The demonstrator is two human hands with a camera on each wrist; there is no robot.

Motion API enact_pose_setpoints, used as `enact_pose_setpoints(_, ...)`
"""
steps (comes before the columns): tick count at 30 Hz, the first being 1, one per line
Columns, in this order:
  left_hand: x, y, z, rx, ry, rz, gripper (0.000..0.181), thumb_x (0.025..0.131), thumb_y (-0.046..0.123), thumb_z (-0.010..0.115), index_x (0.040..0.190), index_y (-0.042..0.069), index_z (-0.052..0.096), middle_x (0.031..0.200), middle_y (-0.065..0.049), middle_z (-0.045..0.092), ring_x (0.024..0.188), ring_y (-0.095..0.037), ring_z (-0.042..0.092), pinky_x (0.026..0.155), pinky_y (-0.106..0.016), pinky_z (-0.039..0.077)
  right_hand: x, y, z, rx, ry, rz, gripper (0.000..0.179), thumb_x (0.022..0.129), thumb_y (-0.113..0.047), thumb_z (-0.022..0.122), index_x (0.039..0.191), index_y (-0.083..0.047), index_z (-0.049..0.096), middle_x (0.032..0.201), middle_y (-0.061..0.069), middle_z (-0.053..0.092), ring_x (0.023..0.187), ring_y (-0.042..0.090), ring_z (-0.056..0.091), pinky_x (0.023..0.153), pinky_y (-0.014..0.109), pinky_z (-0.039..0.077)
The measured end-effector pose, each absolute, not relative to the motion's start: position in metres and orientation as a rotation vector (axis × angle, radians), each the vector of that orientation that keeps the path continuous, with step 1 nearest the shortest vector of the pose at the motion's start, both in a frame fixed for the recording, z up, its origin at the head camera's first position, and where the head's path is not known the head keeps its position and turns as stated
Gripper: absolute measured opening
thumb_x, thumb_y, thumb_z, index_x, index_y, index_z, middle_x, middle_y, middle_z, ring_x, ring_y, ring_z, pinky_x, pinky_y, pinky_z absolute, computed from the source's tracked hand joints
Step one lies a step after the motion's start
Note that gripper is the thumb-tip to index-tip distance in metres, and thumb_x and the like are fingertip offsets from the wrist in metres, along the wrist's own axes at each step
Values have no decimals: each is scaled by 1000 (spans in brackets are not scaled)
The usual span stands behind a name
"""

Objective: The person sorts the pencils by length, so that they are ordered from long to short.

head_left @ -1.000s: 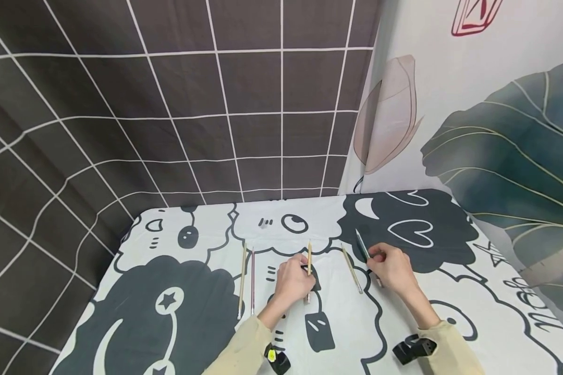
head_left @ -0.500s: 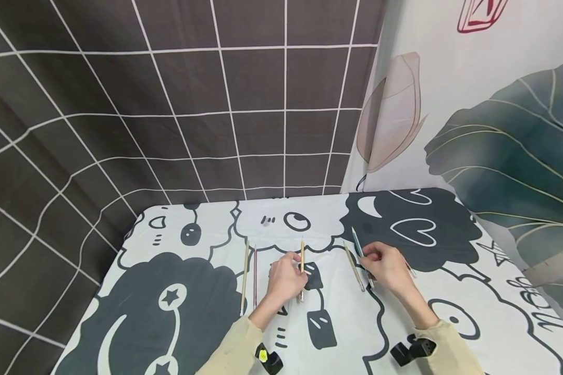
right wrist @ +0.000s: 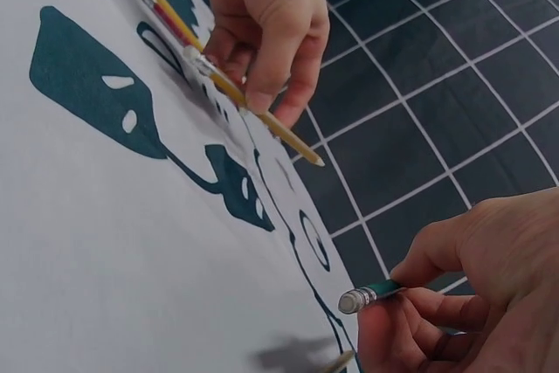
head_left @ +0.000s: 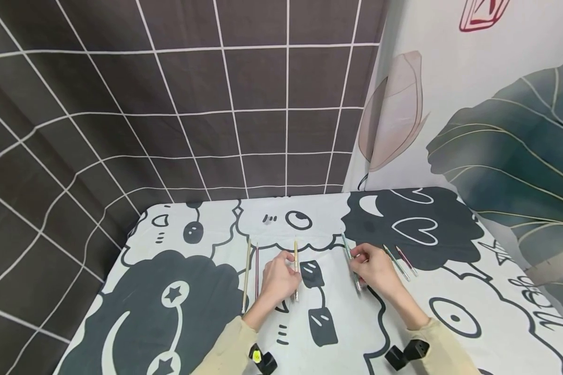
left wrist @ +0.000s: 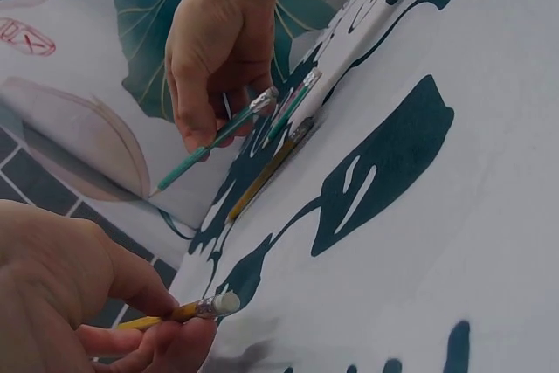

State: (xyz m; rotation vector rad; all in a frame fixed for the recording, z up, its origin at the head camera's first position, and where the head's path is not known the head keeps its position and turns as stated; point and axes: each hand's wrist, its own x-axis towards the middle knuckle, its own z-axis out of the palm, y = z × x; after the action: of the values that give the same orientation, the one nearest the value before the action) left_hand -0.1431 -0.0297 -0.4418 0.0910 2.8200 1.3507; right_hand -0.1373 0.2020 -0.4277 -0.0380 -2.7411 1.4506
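Observation:
My left hand (head_left: 279, 277) pinches a yellow pencil (head_left: 296, 256), its white eraser end toward me in the left wrist view. My right hand (head_left: 374, 268) pinches a green pencil (head_left: 345, 244) between thumb and fingers, and its silver-banded eraser shows in the right wrist view. Close below the right hand, a second yellow pencil (left wrist: 269, 170) lies on the cloth. Left of my left hand lie another yellow pencil (head_left: 246, 276) and a red pencil (head_left: 257, 271), side by side. A green pencil (head_left: 396, 263) and a red pencil (head_left: 406, 260) rest just right of my right hand.
A white cloth (head_left: 347, 328) with dark cartoon shapes covers the table. Behind it hangs a dark grid-patterned curtain (head_left: 258, 83). A leaf-printed white sheet (head_left: 427, 94) hangs along the right side. Each wrist wears a small black camera.
Both hands have moved left over the cloth, each carrying its pencil. The right hand now overlaps the yellow pencil lying there, and the green and red pencils at its right have come into sight.

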Motion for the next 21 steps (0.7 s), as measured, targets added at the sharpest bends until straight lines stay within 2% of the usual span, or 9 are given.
enact_pose_setpoints(7,-142,-41,-440,101,2847,1342,33,73,-4,71,105,0,64,67,0,61,51,-13,56,50,-31,47,-138,190,-429,-28,-2744,1450,17,81,5,60,98,4,64,74,5,56,51,16,59,46,27,49)
enact_pose_setpoints(16,-141,-51,-439,61,2866,1325,32,72,-4,71,103,1,64,66,1,62,53,-13,57,55,-33,48,-140,177,-427,-28,-2751,1471,16,82,4,60,97,3,63,75,5,58,53,16,59,48,28,52)
enact_pose_setpoints(21,-140,-56,-439,36,2895,1272,33,72,-2,71,104,2,64,65,2,61,55,-14,56,53,-33,46,-141,171,-429,-16,-2764,1490,16,81,6,60,97,3,62,75,5,58,52,16,60,48,28,52)
